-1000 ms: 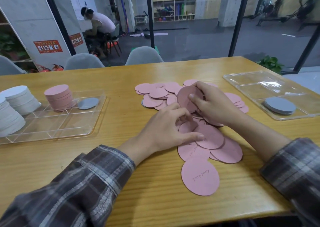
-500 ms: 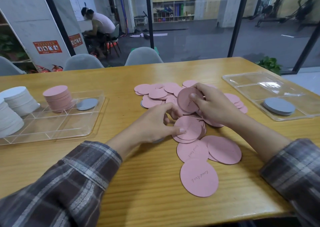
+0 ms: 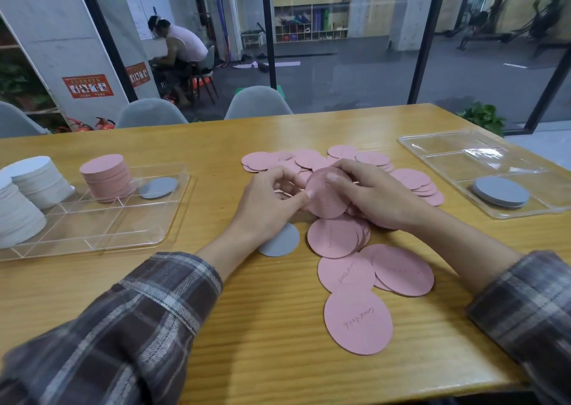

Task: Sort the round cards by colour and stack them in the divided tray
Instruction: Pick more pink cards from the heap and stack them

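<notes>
The small bundle of thin round pink cards (image 3: 327, 193) stands tilted between both hands, over the loose matte pink cards (image 3: 358, 322) on the wooden table (image 3: 262, 336). The right hand (image 3: 380, 197) curls its fingers round the bundle's top. The left hand (image 3: 268, 207) pinches its left edge. Well left of the fingers, the clear plastic divided tray (image 3: 102, 228) holds a pink stack (image 3: 106, 177), one flat grey card (image 3: 158, 187) and white stacks (image 3: 37, 179). Well right of the fingers, a second clear tray (image 3: 448, 148) holds a low grey stack (image 3: 500, 192).

Gym lounge: exercise machines (image 3: 482, 30), equipment shelf (image 3: 310, 23).
</notes>
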`<state>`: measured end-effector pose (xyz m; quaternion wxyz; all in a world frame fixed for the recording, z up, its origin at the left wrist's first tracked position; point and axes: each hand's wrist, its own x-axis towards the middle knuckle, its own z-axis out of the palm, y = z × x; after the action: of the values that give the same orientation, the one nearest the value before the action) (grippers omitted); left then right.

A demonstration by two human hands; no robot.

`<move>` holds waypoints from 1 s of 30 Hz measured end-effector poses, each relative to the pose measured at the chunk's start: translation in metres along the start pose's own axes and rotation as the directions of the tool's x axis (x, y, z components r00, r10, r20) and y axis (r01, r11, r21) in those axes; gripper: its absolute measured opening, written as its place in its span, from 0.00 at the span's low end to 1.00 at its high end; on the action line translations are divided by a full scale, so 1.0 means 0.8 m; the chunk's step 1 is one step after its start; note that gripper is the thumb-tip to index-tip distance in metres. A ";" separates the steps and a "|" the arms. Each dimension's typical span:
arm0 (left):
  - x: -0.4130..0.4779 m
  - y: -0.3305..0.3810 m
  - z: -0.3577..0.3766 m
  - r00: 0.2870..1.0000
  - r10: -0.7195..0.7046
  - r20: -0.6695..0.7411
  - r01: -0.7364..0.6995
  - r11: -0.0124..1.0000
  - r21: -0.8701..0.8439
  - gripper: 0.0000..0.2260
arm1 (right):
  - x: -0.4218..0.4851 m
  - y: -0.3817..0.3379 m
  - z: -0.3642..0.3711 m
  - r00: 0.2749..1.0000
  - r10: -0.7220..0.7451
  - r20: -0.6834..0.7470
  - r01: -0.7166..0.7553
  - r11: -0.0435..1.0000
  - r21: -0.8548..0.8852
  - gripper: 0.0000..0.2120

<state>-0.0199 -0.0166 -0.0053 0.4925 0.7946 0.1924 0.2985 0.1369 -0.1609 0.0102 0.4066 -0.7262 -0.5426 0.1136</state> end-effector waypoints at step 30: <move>0.004 0.004 -0.001 0.992 0.097 -0.084 -0.095 0.995 0.035 0.08 | -0.005 -0.006 -0.001 0.998 0.006 0.069 -0.004 1.000 -0.029 0.04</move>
<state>-0.0183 -0.0155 -0.0014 0.4563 0.7971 0.1794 0.3524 0.1327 -0.1645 0.0133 0.3769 -0.7290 -0.5559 0.1319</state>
